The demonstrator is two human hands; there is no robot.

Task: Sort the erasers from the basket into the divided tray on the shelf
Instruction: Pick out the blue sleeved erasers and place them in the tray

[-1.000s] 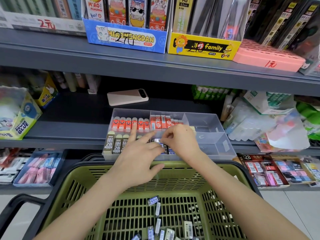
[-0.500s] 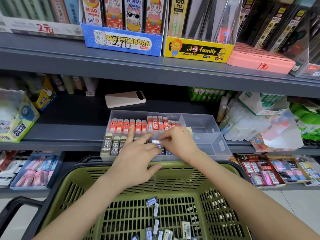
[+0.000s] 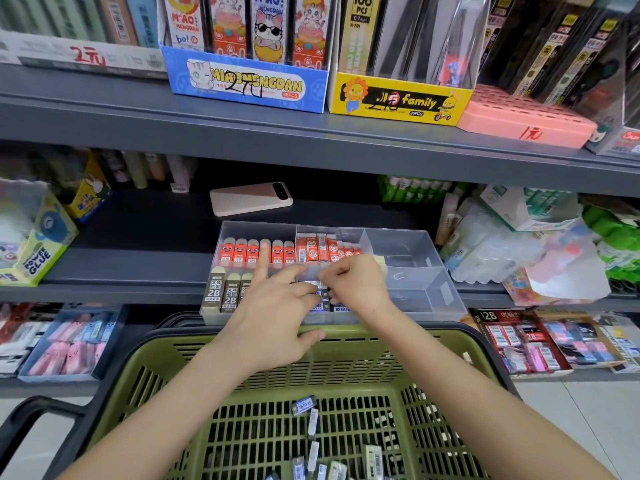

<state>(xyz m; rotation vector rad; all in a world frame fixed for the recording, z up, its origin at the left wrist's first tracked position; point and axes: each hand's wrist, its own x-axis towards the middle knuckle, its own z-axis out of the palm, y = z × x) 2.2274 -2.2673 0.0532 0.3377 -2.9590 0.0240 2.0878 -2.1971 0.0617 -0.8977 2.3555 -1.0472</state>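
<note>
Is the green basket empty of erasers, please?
No, several wrapped erasers lie on the slotted floor of the green basket.

Under the hands (image 3: 311, 299), the divided tray (image 3: 415, 258) is clear, smooth plastic. Below them, the green basket (image 3: 214, 362) is matt slotted plastic. The erasers (image 3: 313, 422) in it wear glossy printed sleeves. The shelf (image 3: 131, 258) beyond looks matt grey.
</note>
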